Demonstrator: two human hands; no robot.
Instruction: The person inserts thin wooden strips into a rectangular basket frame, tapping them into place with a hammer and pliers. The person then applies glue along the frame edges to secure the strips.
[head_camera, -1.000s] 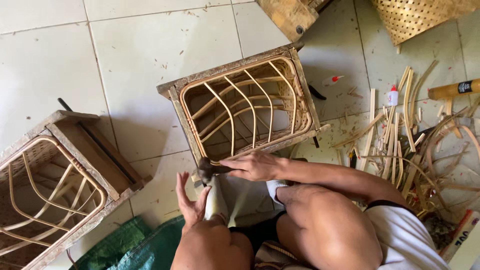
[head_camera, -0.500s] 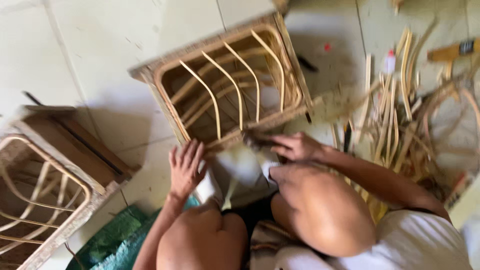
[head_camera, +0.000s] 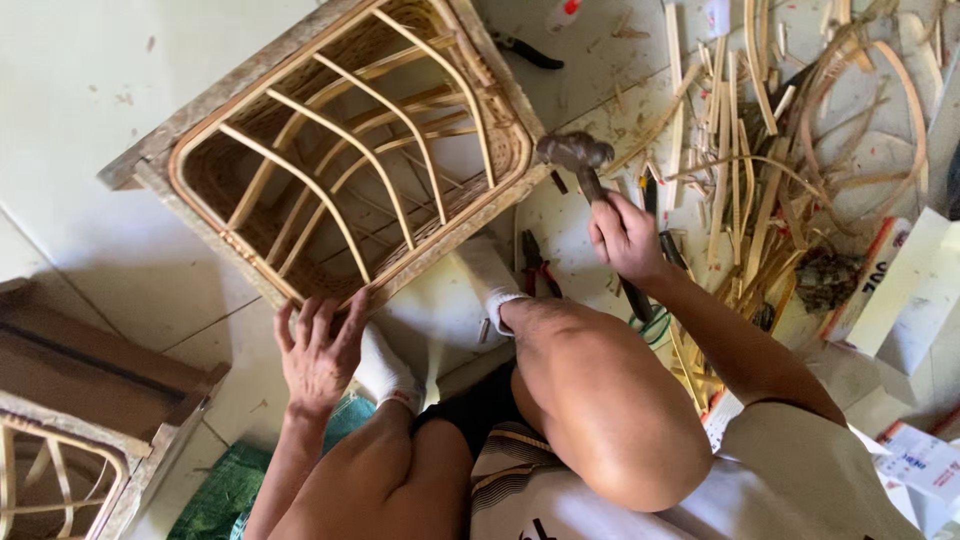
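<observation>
Right hand (head_camera: 625, 235) gripping hammer (head_camera: 585, 165), handle partly hidden | left hand (head_camera: 320, 350) spread on rattan frame (head_camera: 330, 150)

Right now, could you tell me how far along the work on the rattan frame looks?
Looks done: the rattan frame has its curved ribs in place and a wrapped rim. In hand: the left hand steadies the frame's near edge, while the right hand holds a hammer raised by the frame's corner. Left: loose rattan strips lie unused on the floor, and a second frame waits nearby.
</observation>
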